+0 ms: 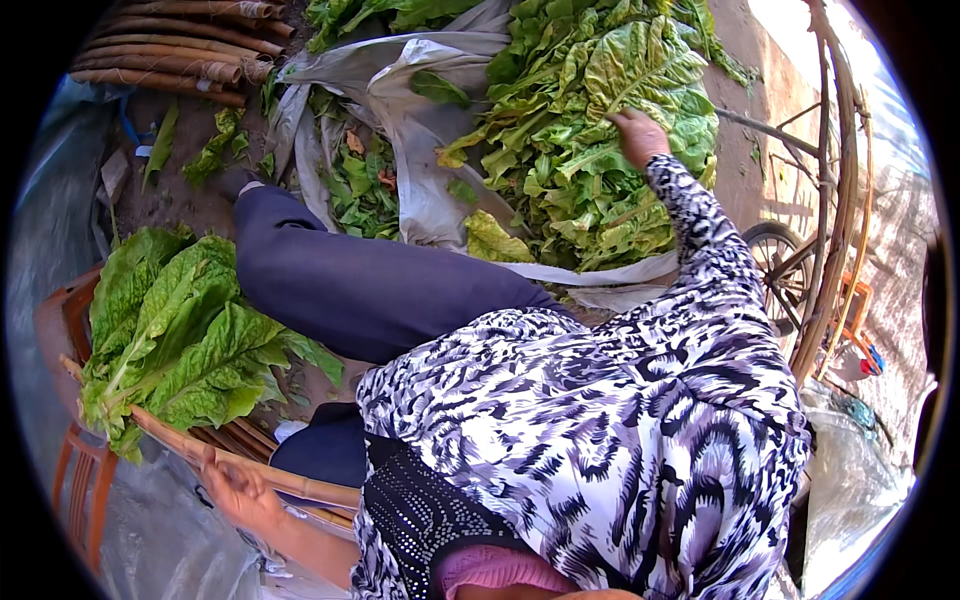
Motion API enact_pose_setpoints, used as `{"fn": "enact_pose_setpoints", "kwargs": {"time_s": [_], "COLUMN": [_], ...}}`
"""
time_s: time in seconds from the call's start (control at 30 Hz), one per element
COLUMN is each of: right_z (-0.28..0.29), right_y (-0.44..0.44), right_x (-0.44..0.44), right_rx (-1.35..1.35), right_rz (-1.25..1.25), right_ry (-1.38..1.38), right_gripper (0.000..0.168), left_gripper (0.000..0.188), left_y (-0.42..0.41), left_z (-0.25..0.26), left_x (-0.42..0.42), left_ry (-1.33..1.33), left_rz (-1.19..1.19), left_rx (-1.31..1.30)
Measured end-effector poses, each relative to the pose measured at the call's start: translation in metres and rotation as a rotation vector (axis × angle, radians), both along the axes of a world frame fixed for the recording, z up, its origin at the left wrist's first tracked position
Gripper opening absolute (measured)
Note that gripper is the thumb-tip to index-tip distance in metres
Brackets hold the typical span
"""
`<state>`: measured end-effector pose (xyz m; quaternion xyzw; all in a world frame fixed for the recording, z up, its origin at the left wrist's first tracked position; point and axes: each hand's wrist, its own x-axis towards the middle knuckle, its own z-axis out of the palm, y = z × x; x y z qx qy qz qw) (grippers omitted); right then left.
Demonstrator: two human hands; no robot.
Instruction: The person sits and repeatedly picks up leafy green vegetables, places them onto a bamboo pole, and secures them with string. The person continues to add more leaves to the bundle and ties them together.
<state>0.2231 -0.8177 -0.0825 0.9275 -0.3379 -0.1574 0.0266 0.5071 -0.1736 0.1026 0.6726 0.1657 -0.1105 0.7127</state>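
Observation:
My right hand (641,139) reaches over a large heap of yellow-green tobacco leaves (577,172). Its fingertips touch the stem end of a broad, wrinkled leaf (637,64) on top; whether they grip it is not clear. On the other side, my left hand (240,491) is beside a bamboo pole (315,487), fingers partly curled. Any thread or stem within those fingers is too small to make out. A bunch of greener tobacco leaves (172,337) hangs across the pole's far end, near a wooden chair (82,480).
Several thread-wound poles (172,49) are stacked at the upper left. White plastic sheeting (416,142) lies beneath the heap, with leaf scraps (364,187) beside it. A spoked wheel (780,270) and a wooden frame (832,187) stand at the right. My bent leg (390,277) lies between both leaf piles.

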Motion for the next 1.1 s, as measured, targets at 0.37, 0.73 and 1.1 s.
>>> {"fn": "enact_pose_setpoints", "kwargs": {"time_s": [0.37, 0.73, 1.1], "right_z": [-0.02, -0.005, -0.011], "right_y": [-0.004, -0.002, -0.002], "right_x": [0.006, 0.017, 0.003], "right_rx": [0.142, 0.229, 0.093], "right_rz": [0.579, 0.663, 0.531], "right_ry": [0.092, 0.256, 0.335], "right_gripper": [0.044, 0.044, 0.029], "left_gripper": [0.029, 0.025, 0.03], "left_y": [-0.002, -0.008, -0.011], "left_z": [-0.049, -0.059, -0.071], "left_x": [-0.006, 0.004, -0.006], "left_ry": [0.081, 0.073, 0.069], "left_rz": [0.062, 0.019, 0.023], "left_rx": [-0.104, -0.119, -0.108]}}
